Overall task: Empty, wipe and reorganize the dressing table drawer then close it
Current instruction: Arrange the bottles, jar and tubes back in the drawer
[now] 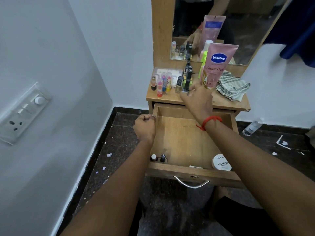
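Note:
The wooden drawer (184,171) of the dressing table stands pulled out. Two small nail polish bottles (158,157) sit in its front left corner and a white Zudio nail polish jar (221,163) at the front right. My left hand (144,128) grips the drawer's left wall near the back. My right hand (197,101) reaches over the tabletop (221,101), fingers curled round the base of a black tube (187,79). Beside it stand a gold nail polish (179,83), several lip balms (162,83) and a pink Vaseline tube (219,65). A checked cloth (233,86) lies at the right.
A mirror (238,31) rises behind the tabletop. A clear plastic box (167,71) lies at the back left of the top. On the dark floor lie a water bottle (253,127) and paper scraps (283,143). A switch panel (22,113) is on the left wall.

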